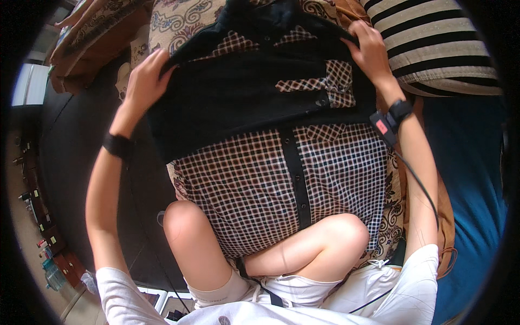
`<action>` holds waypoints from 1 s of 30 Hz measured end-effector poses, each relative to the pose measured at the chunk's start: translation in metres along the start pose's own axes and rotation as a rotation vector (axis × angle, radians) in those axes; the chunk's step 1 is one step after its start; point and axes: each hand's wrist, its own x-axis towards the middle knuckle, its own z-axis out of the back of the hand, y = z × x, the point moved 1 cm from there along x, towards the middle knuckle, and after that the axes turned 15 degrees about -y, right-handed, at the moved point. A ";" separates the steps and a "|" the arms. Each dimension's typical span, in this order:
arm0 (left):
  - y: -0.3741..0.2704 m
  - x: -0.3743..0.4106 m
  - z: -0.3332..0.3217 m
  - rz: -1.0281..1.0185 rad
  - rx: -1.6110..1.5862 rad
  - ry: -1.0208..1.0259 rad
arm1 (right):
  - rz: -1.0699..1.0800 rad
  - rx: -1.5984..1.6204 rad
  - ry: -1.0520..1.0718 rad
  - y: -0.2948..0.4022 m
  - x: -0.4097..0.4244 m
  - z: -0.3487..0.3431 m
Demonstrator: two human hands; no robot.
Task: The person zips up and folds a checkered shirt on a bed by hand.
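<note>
A black and checked shirt (243,97) is spread before me, its collar at the top and its checked lower part reaching my knees. Black cloth covers its upper half, with a checked pocket and strap at the right. My left hand (148,81) grips the shirt's black edge at the upper left. At the upper right my right hand (370,50) pinches the opposite edge near the shoulder. Both fingertips are partly hidden by cloth or by the hands themselves. Each wrist wears a black band; a small device with a cable hangs at the right one.
Patterned fabric (185,24) lies under the shirt. A black and cream striped cushion (430,44) is at the upper right, above blue cloth (467,162). Brown cloth (93,44) lies upper left, beside a dark leather-like surface (81,162). A clear bottle (55,274) stands lower left.
</note>
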 end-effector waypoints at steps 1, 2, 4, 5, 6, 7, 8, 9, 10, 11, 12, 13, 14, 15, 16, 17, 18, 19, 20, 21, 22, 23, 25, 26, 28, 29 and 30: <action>-0.003 -0.011 0.005 -0.203 0.043 -0.199 | 0.036 -0.012 -0.065 0.001 -0.010 0.018; 0.003 -0.029 0.009 -0.180 0.064 -0.187 | -0.007 -0.029 -0.027 -0.002 -0.029 0.024; 0.002 -0.055 0.001 -0.186 0.062 -0.137 | -0.040 -0.050 0.014 -0.005 -0.048 0.031; 0.000 -0.064 0.000 -0.214 0.062 -0.091 | -0.030 -0.034 0.003 -0.002 -0.050 0.029; 0.000 -0.063 0.001 -0.164 0.031 -0.090 | -0.040 -0.016 0.006 0.002 -0.045 0.030; -0.002 -0.059 0.001 -0.106 0.024 -0.134 | -0.050 -0.001 0.012 0.002 -0.046 0.028; -0.003 -0.060 -0.001 -0.036 0.016 -0.135 | -0.061 0.013 0.016 0.000 -0.047 0.026; -0.001 -0.059 0.000 0.030 0.018 -0.137 | -0.071 0.031 0.012 -0.001 -0.047 0.023; 0.000 -0.058 0.001 0.012 0.024 -0.106 | -0.079 0.032 0.009 -0.002 -0.049 0.024; 0.001 -0.058 0.004 -0.006 0.029 -0.074 | -0.054 0.030 0.003 -0.004 -0.049 0.026; 0.003 -0.061 0.005 -0.022 0.032 -0.041 | -0.031 0.027 0.001 -0.004 -0.051 0.029; 0.006 -0.063 0.007 -0.066 0.045 -0.048 | -0.008 0.023 -0.002 -0.005 -0.053 0.032; 0.009 -0.067 0.010 -0.111 0.059 -0.055 | 0.014 0.010 -0.002 -0.005 -0.054 0.034; 0.011 -0.072 0.011 -0.152 0.070 -0.062 | 0.036 -0.003 0.001 -0.004 -0.056 0.038; 0.013 -0.077 0.011 -0.157 0.089 -0.062 | 0.059 -0.016 0.005 -0.005 -0.059 0.040; 0.015 -0.082 0.011 -0.124 0.091 -0.067 | 0.036 -0.054 0.035 -0.008 -0.064 0.039; 0.016 -0.085 0.011 -0.093 0.091 -0.076 | 0.016 -0.097 0.065 -0.014 -0.068 0.038; 0.016 -0.087 0.011 -0.062 0.091 -0.085 | -0.004 -0.140 0.094 -0.019 -0.073 0.039; 0.017 -0.090 0.011 -0.050 0.085 -0.089 | -0.074 -0.143 0.166 -0.024 -0.079 0.040; 0.017 -0.091 0.012 -0.038 0.081 -0.094 | -0.079 -0.155 0.172 -0.029 -0.084 0.043; 0.016 -0.093 0.013 -0.026 0.076 -0.099 | -0.085 -0.167 0.179 -0.036 -0.089 0.045; 0.017 -0.096 0.015 -0.032 0.092 -0.088 | -0.090 -0.180 0.185 -0.042 -0.093 0.047; 0.022 -0.107 0.026 -0.046 0.130 -0.064 | -0.102 -0.164 0.229 -0.042 -0.090 0.054; 0.028 -0.115 0.030 -0.090 0.192 -0.035 | -0.105 -0.168 0.235 -0.042 -0.088 0.058; 0.029 -0.114 0.044 -0.154 0.233 -0.059 | -0.132 -0.166 0.187 -0.037 -0.077 0.066; 0.030 -0.110 0.051 -0.185 0.257 -0.071 | -0.156 -0.155 0.130 -0.033 -0.064 0.071; 0.024 -0.096 0.055 -0.222 0.244 -0.170 | -0.180 -0.142 0.081 -0.024 -0.050 0.074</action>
